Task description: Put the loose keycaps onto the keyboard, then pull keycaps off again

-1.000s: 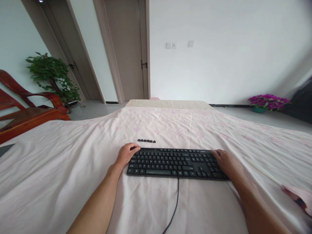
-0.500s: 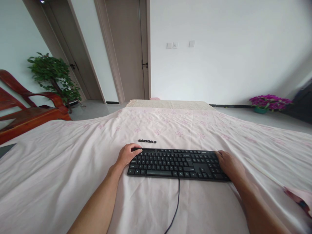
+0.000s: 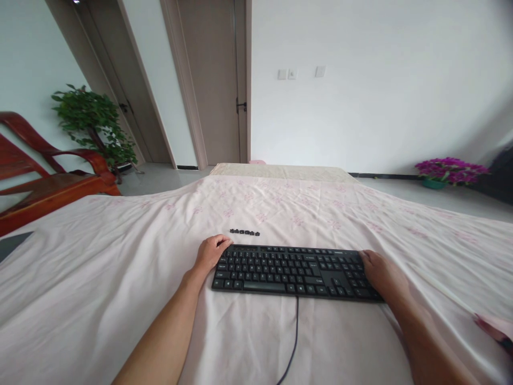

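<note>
A black keyboard [image 3: 272,271] lies flat on the pink cloth, its cable [image 3: 296,342] leading from the near edge toward me. At its far left corner is my left hand [image 3: 210,251], thumb and fingers closed on the edge. My right hand [image 3: 374,267] wraps round the right end, covering some of the number pad; its fingertips are partly hidden. Just beyond the keyboard, several small black keycaps [image 3: 245,232] stand in a row, apart from both hands. The left stretch of the top key row looks flatter and darker than the rest.
The wrinkled flowered cloth [image 3: 132,256] covers the broad surface under the keyboard. A dark flat object [image 3: 14,243] lies at the left edge, and a pink and dark item [image 3: 495,329] at the right. Beyond are a wooden chair [image 3: 60,176], a leafy plant [image 3: 94,120] and purple flowers [image 3: 452,170].
My left thumb has drawn back from the top-left keys to the keyboard's corner. The whole view has shifted slightly; the keycap row and right hand look otherwise the same.
</note>
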A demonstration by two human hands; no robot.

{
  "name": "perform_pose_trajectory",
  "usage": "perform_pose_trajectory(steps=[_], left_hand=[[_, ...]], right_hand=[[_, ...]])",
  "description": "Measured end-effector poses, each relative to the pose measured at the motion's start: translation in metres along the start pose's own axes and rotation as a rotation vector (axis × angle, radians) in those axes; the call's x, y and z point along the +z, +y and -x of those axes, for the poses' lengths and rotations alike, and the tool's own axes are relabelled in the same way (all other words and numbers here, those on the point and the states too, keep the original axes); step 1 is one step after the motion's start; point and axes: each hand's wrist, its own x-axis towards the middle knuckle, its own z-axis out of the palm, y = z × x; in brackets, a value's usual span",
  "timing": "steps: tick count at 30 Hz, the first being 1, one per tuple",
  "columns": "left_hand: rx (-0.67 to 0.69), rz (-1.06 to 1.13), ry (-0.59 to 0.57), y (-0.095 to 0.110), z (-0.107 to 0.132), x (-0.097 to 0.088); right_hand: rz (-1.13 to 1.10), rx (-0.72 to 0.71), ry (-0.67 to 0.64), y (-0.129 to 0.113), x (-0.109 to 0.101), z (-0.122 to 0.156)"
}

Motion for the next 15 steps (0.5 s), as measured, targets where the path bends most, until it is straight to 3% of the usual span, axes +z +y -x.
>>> perform_pose_trajectory(steps=[15], left_hand=[[0.002,0.094,0.098,-0.0008,0.0031,-0.0023]], right_hand=[[-0.026,0.032,-0.015,-0.0003,-0.0012,0.0013]])
